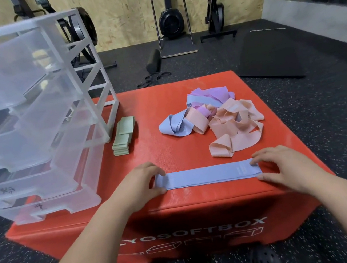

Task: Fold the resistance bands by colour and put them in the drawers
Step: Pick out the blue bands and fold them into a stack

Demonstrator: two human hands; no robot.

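Blue band [207, 175]: lies flat near the front edge of the box [164, 101]; its long axis runs left to right, parallel with that edge, and its printed patch is at the right end.
Left hand [139, 184]: pinches the band's left end, fingers curled over the far edge, thumb at the near edge.
Right hand [283, 167]: pinches the right end in the same way.
Pile [217, 116]: loose blue, lilac and peach bands tangled on the right half of the box, behind the blue band and apart from it.
Green stack [123, 135]: folded bands, long axis pointing away from the person, just beside the drawers [34, 118].
Drawers: clear plastic unit on the box's left side, drawers pulled partly out.
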